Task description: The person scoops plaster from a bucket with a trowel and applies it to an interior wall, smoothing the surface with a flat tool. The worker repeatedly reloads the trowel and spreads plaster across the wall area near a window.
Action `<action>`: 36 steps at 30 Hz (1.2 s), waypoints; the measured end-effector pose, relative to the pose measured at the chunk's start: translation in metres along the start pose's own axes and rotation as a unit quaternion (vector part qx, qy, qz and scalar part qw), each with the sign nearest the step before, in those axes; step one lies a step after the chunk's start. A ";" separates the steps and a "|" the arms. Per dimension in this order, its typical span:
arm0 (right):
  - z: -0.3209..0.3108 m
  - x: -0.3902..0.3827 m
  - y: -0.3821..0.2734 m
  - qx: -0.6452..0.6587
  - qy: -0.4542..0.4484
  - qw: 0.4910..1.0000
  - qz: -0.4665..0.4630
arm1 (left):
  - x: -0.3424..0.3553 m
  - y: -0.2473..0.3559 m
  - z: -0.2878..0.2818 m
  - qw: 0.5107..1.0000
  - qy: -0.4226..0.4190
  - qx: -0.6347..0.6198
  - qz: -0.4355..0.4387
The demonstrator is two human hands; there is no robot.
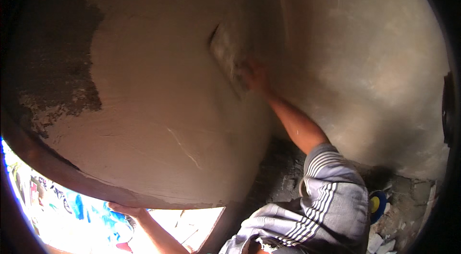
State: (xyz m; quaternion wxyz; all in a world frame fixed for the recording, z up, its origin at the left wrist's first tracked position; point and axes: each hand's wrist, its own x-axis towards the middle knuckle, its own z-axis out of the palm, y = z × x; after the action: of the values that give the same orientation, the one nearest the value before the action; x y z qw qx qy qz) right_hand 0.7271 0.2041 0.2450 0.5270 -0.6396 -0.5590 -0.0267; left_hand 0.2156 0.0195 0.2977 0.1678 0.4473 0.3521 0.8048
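Observation:
My right hand [254, 75] holds a flat plastering trowel [229, 57] pressed against a smooth, wet plastered wall [158, 86] near an inner corner. The arm reaches up from a grey striped sleeve [331, 191]. My left hand [124, 209] grips the lower edge of the plastered wall, at the top of a bright window opening [96, 225]. Rough bare wall [57, 62], dark and without plaster, shows at the left.
A second plastered wall [365, 62] meets the first at the corner. Below it lies a rubble-strewn floor [408, 201] with a blue and yellow round object [377, 203] and white scraps. A dark fitting [449, 105] sits at the right rim.

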 end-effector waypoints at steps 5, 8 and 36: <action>-0.005 -0.049 0.016 0.204 -0.001 0.976 0.080 | 0.011 0.011 0.016 0.996 0.089 -0.015 -0.018; -0.037 0.053 0.142 -0.118 0.076 0.990 -0.021 | 0.009 0.007 0.035 0.998 0.048 -0.013 -0.030; -0.049 0.144 0.145 -0.231 0.137 0.957 -0.106 | 0.008 0.006 0.007 0.963 0.173 0.184 -0.094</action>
State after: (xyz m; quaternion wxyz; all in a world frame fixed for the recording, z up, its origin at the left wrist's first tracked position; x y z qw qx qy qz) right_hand 0.9161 0.2953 0.2630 0.4311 -0.6712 -0.5242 -0.2980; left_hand 0.2176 0.0235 0.3092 0.0940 0.2893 0.5578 0.7722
